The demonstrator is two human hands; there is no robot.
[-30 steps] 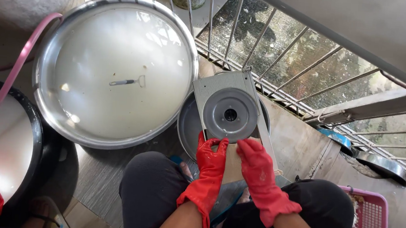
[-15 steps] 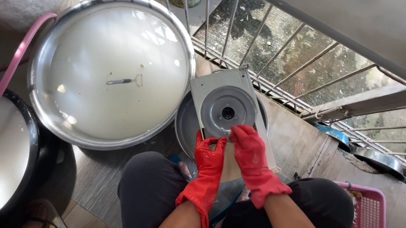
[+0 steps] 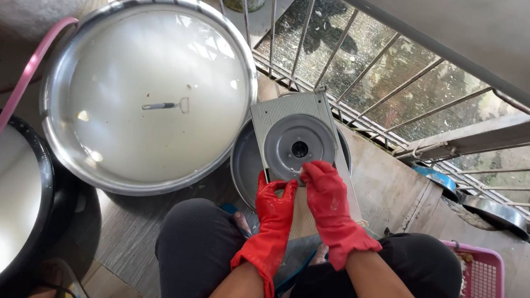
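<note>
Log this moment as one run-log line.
left hand: grips metal plate lower edge | right hand: pressed on plate's round disc | plate: tilted over small basin | big basin: milky water

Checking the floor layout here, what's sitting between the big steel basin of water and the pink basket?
In the head view, the person's knees, both red-gloved hands and the grey metal plate over a smaller steel bowl lie between the basin and basket.

Grey plank floor (image 3: pixel 127 220), damp-looking, bounded by a metal railing (image 3: pixel 346 73) at the far edge. Directly on it: big steel basin (image 3: pixel 149 92) of milky water w/ a small tool sunk in it, black tub (image 3: pixel 52 214) at left, small steel bowl (image 3: pixel 248 166) in the middle, pink basket (image 3: pixel 484 292) at right. Dark pan (image 3: pixel 493 211) by the rail, poss. on a ledge — unclear.
</note>
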